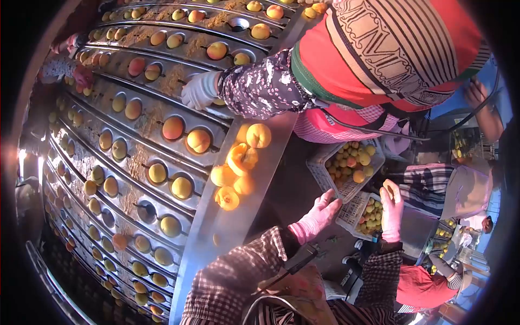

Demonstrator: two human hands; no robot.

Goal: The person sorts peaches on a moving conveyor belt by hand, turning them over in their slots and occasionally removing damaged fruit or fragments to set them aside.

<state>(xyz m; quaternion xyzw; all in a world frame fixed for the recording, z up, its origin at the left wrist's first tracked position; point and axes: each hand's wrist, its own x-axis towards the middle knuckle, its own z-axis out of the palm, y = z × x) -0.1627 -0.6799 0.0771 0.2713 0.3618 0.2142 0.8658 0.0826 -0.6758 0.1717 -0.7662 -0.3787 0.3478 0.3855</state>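
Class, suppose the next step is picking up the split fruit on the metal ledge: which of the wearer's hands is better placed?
Probably the left hand: it seems empty and is nearer the split fruit on the metal ledge. The right hand is farther off, by the crates.

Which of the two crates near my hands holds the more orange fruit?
The upper crate, pictured just below the pink checked cloth; the lower crate holds greener-looking fruit.
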